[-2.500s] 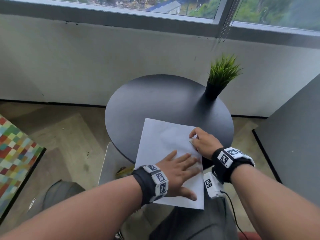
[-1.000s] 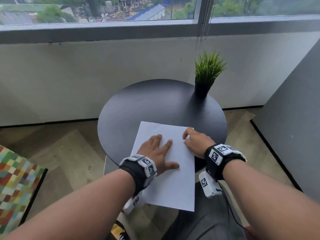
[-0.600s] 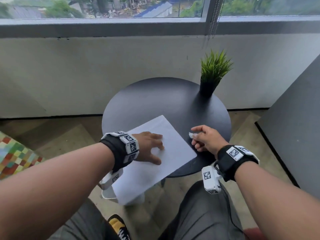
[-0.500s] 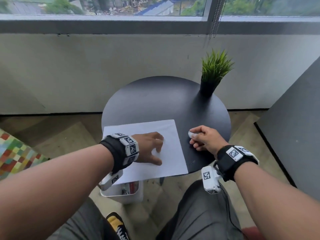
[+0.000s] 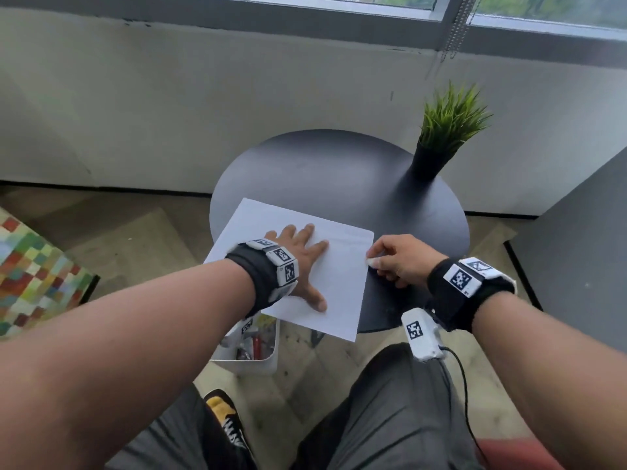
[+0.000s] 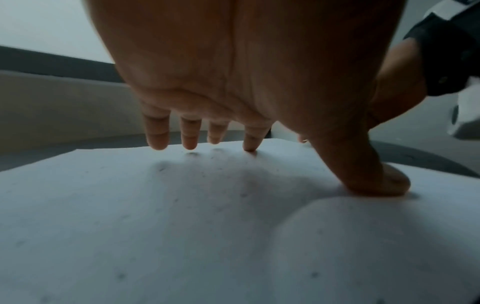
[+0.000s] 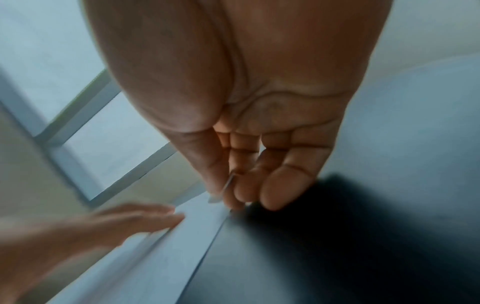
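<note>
White paper sheet (image 5: 339, 283) was pressed onto round black table (image 5: 322, 171) by flat, spread left hand (image 5: 298, 262); small white object (image 5: 372, 263) was pinched in right hand (image 5: 402, 261) at sheet's edge.

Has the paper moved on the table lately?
Yes. The paper has turned from lengthwise to crosswise on the table and now overhangs its left rim.
</note>
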Demonstrator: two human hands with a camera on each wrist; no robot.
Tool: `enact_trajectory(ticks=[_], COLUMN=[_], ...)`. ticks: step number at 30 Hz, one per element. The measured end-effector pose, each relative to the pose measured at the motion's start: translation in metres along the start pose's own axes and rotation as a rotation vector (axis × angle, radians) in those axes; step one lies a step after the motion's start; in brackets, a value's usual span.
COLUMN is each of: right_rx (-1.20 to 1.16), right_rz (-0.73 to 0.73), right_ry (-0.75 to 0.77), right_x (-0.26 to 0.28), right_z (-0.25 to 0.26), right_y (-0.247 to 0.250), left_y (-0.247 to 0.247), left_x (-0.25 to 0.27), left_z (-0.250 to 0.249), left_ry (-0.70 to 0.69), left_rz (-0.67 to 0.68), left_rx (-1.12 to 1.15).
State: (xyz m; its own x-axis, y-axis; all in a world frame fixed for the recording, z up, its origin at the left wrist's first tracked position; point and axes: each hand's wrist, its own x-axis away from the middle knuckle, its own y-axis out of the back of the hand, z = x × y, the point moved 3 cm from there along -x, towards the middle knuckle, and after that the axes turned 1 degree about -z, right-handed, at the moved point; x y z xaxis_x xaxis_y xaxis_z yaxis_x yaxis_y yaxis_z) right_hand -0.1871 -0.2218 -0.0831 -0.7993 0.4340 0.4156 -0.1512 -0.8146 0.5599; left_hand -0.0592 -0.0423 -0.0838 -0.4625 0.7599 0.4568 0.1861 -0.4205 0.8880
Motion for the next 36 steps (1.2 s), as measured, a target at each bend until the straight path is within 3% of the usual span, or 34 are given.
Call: enact_trajectory(ticks=[4,9,13,15,17,19,20,24,29,30,34,36], right_rx=[0.319,0.566,0.711,0.726,0.680,0.694,0.712,0.741,0.756,0.783,0.803,0.766], right_rz=[-0.016,-0.140,0.169,0.240,0.095,-0.051,-0.041,0.271,-0.109,-0.089,0.235,0.171], right_ry=[0.213,0.298,0.540,0.491,0.344,0.292,0.325,0.479,0.283,0.327,0.476,0.391], right_x=[-0.011,-0.014,0.012,0.009,-0.006,-0.010,-0.007,0.019,-0.008,-0.005,0.020,0.009], right_z=[0.032,0.042,0.048,0.050,0.048,0.044,0.043,0.045,0.040,0.040,0.045,0.046], right_y=[-0.023,-0.037,-0.063,-0.056,-0.038,-0.034,-0.041,-0.070,-0.034,-0.041,-0.065,-0.049], left_y=[0.003,-0.007,-0.018,-0.019,-0.020,-0.021,-0.021,-0.016,-0.018,-0.018,-0.016,-0.016], left_x=[-0.005,-0.001,-0.002,-0.003,-0.003,-0.003,-0.002,0.000,-0.002,-0.002,-0.001,-0.002], left_z=[-0.001,-0.002,-0.005,-0.005,-0.005,-0.004,-0.004,-0.006,-0.007,-0.006,-0.007,-0.008], left_ry=[0.005,-0.009,-0.009,-0.008,-0.008,-0.008,-0.011,-0.011,-0.008,-0.010,-0.012,-0.009], left_rz=[-0.005,-0.013,-0.026,-0.029,-0.040,-0.047,-0.049,-0.024,-0.013,-0.016,-0.006,0.010], left_rx=[0.044,0.044,0.081,0.075,0.066,0.067,0.068,0.071,0.052,0.055,0.068,0.060])
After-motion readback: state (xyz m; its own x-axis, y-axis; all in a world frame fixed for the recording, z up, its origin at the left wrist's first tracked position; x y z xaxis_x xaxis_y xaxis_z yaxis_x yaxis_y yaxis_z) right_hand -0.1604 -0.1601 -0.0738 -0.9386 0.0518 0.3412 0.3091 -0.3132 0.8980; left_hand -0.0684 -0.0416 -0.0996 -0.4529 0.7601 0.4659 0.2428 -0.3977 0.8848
